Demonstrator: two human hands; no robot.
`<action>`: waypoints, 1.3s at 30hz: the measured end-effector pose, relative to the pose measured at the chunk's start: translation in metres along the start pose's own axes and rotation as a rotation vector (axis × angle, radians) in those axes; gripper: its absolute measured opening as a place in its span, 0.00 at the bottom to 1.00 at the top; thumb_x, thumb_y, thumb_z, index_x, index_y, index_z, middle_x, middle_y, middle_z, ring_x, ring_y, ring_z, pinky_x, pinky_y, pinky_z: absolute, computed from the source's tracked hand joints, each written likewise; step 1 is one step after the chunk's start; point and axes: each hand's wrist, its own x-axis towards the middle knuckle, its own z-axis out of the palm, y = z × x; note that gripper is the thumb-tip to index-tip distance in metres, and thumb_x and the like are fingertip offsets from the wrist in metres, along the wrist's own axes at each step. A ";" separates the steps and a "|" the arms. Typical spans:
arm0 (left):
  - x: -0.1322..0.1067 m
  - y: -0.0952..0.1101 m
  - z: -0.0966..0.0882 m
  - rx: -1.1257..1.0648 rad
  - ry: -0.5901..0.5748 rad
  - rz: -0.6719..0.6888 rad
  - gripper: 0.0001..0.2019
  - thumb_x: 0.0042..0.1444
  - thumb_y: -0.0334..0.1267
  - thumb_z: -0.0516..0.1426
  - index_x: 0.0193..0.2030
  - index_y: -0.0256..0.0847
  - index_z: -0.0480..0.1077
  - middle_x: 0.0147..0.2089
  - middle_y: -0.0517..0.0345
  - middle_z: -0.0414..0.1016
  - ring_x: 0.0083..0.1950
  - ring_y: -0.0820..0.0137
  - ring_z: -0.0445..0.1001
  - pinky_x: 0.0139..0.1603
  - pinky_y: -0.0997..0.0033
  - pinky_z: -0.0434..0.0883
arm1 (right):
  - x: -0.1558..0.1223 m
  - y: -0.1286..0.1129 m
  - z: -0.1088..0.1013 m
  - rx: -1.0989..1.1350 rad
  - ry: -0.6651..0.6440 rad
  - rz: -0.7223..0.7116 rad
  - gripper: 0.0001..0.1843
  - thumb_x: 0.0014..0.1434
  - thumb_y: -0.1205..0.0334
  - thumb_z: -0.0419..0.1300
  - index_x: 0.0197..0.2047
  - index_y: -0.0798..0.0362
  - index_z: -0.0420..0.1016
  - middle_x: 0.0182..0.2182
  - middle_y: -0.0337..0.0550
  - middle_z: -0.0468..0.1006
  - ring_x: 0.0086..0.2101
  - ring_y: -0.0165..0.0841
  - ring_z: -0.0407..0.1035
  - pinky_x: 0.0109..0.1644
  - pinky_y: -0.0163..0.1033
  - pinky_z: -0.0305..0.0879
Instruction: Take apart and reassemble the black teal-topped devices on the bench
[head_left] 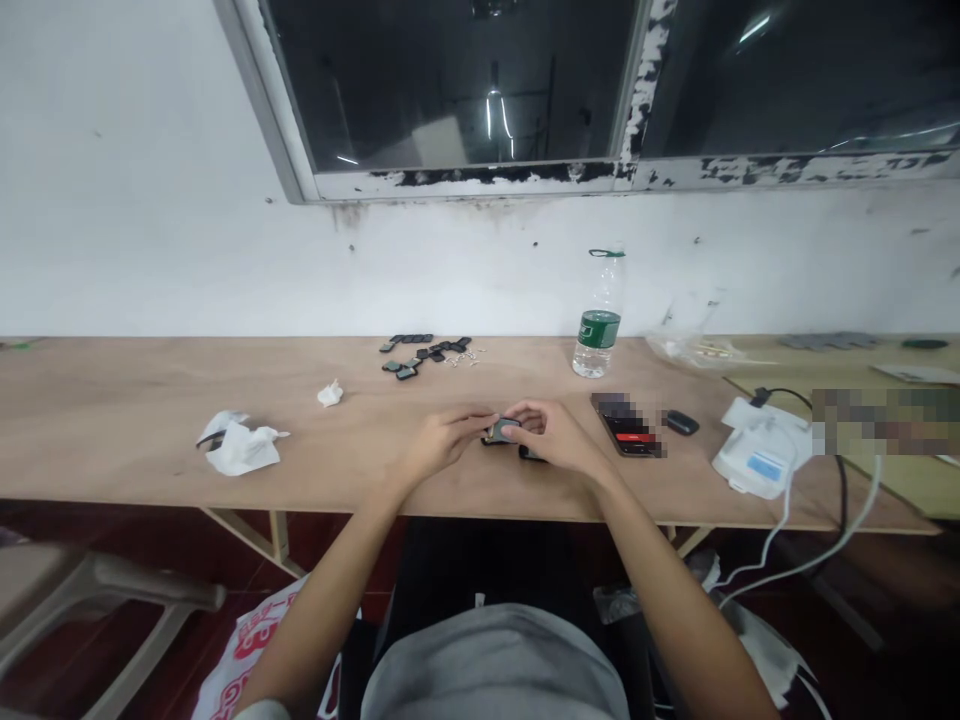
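Observation:
Near the table's front edge, both hands meet at a small dark-edged piece with a grey-green face (501,431). My left hand (444,440) comes in from the left, its fingertips closed on the piece's left edge. From the other side, my right hand (553,434) grips it between thumb and fingers. A black part (531,453) lies on the wooden table (360,450) just below my right hand, partly hidden by it. Farther back is a cluster of similar small black and grey-green pieces (406,368), with tiny pale bits (461,358) scattered beside them.
A water bottle (598,320) stands at the back. Right of my hands lie a phone (628,425), a black oval object (682,422) and a white box with cables (757,455). Crumpled tissues (244,447) lie left. A clear plastic bag (694,350) rests near the wall.

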 end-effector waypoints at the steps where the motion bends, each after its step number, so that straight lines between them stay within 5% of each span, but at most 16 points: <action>1: 0.000 0.000 0.001 0.005 0.003 0.011 0.17 0.67 0.30 0.53 0.59 0.45 0.73 0.56 0.50 0.77 0.55 0.65 0.78 0.55 0.66 0.76 | 0.000 0.000 0.000 0.001 -0.003 -0.005 0.17 0.56 0.52 0.67 0.44 0.54 0.78 0.38 0.47 0.83 0.37 0.36 0.77 0.39 0.37 0.72; 14: -0.001 0.002 0.002 0.003 0.035 0.026 0.23 0.66 0.24 0.47 0.62 0.47 0.70 0.62 0.52 0.74 0.61 0.66 0.74 0.60 0.62 0.75 | 0.003 0.004 0.001 0.076 0.027 -0.003 0.17 0.55 0.52 0.68 0.43 0.54 0.78 0.41 0.48 0.83 0.38 0.37 0.78 0.43 0.40 0.74; 26: 0.001 -0.001 0.002 0.017 0.066 0.028 0.15 0.69 0.33 0.51 0.58 0.44 0.72 0.61 0.49 0.75 0.60 0.64 0.75 0.58 0.61 0.76 | 0.006 0.008 0.002 0.081 0.016 0.068 0.17 0.53 0.52 0.69 0.41 0.55 0.77 0.37 0.48 0.83 0.36 0.37 0.77 0.36 0.37 0.72; 32: -0.001 -0.020 -0.006 0.048 0.077 -0.169 0.13 0.70 0.37 0.48 0.52 0.40 0.73 0.51 0.50 0.80 0.51 0.63 0.78 0.53 0.62 0.75 | 0.007 0.014 0.006 -0.136 -0.045 0.074 0.13 0.56 0.56 0.65 0.41 0.55 0.80 0.32 0.44 0.81 0.28 0.32 0.72 0.31 0.35 0.66; 39: -0.015 -0.053 -0.006 0.009 -0.155 -0.397 0.12 0.67 0.38 0.48 0.43 0.39 0.71 0.42 0.51 0.78 0.42 0.62 0.77 0.46 0.61 0.74 | 0.008 0.026 0.013 -0.357 -0.161 0.082 0.12 0.57 0.59 0.64 0.42 0.53 0.84 0.30 0.43 0.81 0.29 0.33 0.71 0.33 0.36 0.62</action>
